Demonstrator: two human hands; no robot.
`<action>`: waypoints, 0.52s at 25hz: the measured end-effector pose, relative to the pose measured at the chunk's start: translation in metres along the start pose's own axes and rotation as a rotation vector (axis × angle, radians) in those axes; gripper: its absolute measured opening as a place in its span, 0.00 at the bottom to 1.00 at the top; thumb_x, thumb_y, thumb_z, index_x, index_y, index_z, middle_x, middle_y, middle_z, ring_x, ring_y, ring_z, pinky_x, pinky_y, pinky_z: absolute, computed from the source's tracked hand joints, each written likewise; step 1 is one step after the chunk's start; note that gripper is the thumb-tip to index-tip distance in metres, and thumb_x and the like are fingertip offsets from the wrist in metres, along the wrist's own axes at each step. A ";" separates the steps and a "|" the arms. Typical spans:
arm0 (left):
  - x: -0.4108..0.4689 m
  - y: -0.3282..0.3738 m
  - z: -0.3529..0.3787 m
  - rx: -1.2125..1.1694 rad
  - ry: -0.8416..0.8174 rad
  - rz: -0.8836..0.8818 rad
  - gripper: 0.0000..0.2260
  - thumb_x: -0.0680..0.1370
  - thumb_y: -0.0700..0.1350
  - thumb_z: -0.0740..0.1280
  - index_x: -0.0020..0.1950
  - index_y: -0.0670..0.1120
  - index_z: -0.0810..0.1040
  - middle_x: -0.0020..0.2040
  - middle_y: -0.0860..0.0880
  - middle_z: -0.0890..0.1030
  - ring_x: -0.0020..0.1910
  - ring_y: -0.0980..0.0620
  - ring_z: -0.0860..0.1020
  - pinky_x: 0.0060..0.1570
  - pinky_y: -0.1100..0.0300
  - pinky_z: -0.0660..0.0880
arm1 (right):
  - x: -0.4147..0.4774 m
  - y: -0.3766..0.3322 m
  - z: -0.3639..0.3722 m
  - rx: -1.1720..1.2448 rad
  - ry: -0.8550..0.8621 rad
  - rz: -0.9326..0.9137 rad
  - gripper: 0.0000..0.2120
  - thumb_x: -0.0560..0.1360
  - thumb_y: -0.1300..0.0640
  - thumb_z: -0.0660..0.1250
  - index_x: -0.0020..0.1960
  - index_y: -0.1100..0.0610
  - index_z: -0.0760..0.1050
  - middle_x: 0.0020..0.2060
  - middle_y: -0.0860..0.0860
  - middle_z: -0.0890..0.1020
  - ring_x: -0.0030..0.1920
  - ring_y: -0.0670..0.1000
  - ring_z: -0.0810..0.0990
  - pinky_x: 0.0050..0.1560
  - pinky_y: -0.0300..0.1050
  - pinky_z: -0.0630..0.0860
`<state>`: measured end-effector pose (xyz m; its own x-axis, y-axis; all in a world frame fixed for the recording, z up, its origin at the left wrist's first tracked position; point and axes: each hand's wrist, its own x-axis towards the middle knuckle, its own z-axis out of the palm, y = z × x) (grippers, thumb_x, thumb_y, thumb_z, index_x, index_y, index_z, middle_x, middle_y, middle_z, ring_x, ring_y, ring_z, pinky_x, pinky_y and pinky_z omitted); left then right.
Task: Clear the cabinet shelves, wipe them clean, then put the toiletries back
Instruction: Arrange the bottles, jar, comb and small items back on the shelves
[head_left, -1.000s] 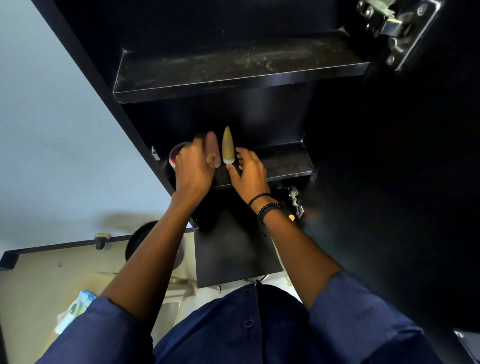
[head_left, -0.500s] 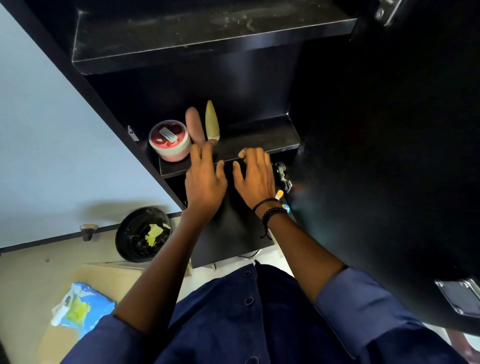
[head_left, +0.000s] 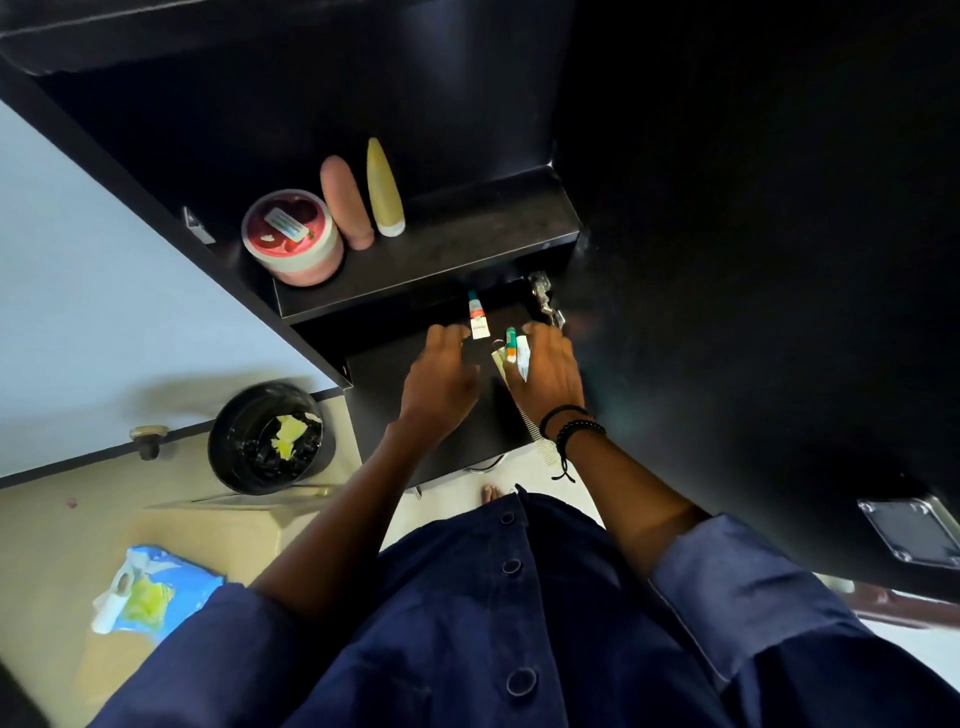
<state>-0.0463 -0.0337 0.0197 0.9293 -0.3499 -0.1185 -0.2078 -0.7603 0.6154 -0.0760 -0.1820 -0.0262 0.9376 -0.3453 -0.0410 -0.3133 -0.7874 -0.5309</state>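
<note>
You look to be putting the small toiletries back on the lower shelf (head_left: 382, 400), under the middle shelf (head_left: 493, 223). That shelf already carries the pink jar (head_left: 293, 236), the pink tube (head_left: 345, 202) and the yellow tube (head_left: 385, 189) in a row at its left end.

Set each piece well back from the front edge and close beside its neighbour. Let go of one at a time, because these light tubes will probably tip if you brush them.

Your right hand (head_left: 553, 371) has its fingers curled round a bunch of small tubes (head_left: 514, 347), pinched against the thumb. A pale comb (head_left: 531, 428) shows below that wrist, but I cannot tell whether you hold it.

Your left hand (head_left: 441, 376) hangs over the shelf with its fingers bent down. The fingertips are just beside a white tube (head_left: 478, 322) that sits between your two hands. I cannot tell whether they grip it or only steady it.
</note>
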 end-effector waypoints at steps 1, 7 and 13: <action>0.002 -0.002 0.005 0.015 -0.048 -0.011 0.21 0.75 0.43 0.66 0.67 0.44 0.69 0.63 0.43 0.70 0.54 0.42 0.77 0.49 0.54 0.74 | -0.001 0.007 0.003 0.005 -0.041 0.060 0.24 0.71 0.54 0.70 0.64 0.58 0.67 0.58 0.56 0.74 0.57 0.57 0.73 0.56 0.52 0.75; 0.013 -0.004 0.037 0.070 -0.261 -0.063 0.27 0.76 0.45 0.67 0.73 0.42 0.62 0.69 0.40 0.66 0.63 0.42 0.73 0.58 0.53 0.72 | -0.008 0.040 0.017 -0.025 -0.326 0.240 0.34 0.69 0.52 0.73 0.69 0.59 0.63 0.64 0.57 0.71 0.63 0.57 0.72 0.62 0.49 0.73; 0.024 -0.011 0.077 -0.025 -0.455 -0.158 0.29 0.75 0.44 0.68 0.73 0.41 0.62 0.69 0.41 0.68 0.64 0.40 0.72 0.62 0.50 0.71 | 0.000 0.054 0.031 -0.126 -0.518 0.274 0.30 0.71 0.49 0.72 0.69 0.56 0.67 0.66 0.58 0.70 0.63 0.59 0.73 0.62 0.47 0.72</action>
<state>-0.0456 -0.0758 -0.0498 0.7196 -0.4398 -0.5373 -0.0626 -0.8118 0.5806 -0.0886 -0.2087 -0.0812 0.7617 -0.2755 -0.5864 -0.5401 -0.7701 -0.3396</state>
